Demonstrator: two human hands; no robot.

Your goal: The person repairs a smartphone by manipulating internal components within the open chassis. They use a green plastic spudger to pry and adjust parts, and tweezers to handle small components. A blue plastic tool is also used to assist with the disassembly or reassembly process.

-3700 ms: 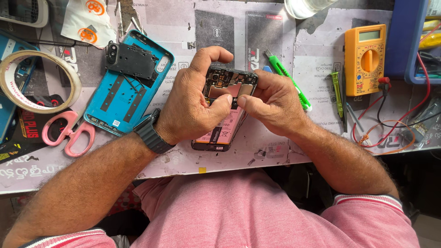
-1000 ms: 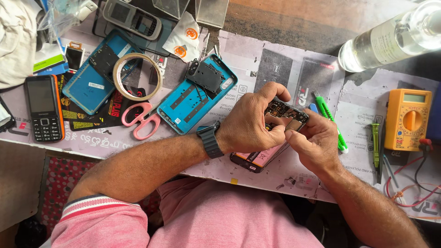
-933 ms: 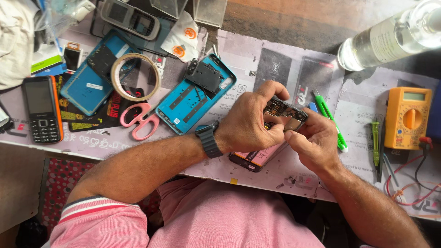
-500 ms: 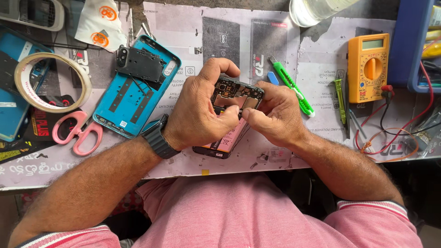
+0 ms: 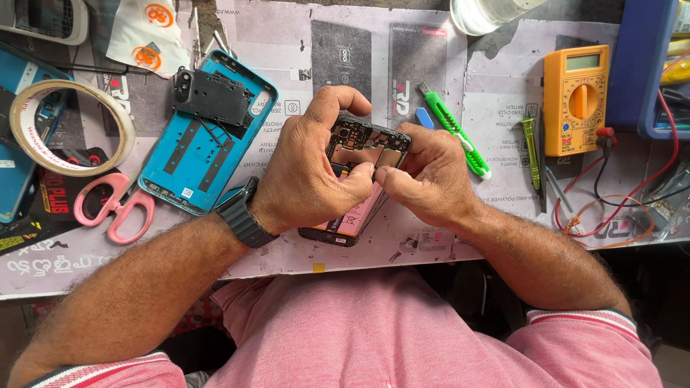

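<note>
Hands meet on opened phone (image 5: 363, 154): our left hand (image 5: 305, 176) grips it, right hand (image 5: 424, 176) pinches at its board; steadiness needed next.

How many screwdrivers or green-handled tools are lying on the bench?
2: a green utility knife just beyond the right hand, and a slim green screwdriver beside the orange multimeter. Others may be hidden.

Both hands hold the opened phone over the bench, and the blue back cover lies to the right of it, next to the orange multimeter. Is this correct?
Not quite. The head view shows the blue back cover lying to the left of the opened phone, beside the pink scissors. The orange multimeter is far right.
</note>
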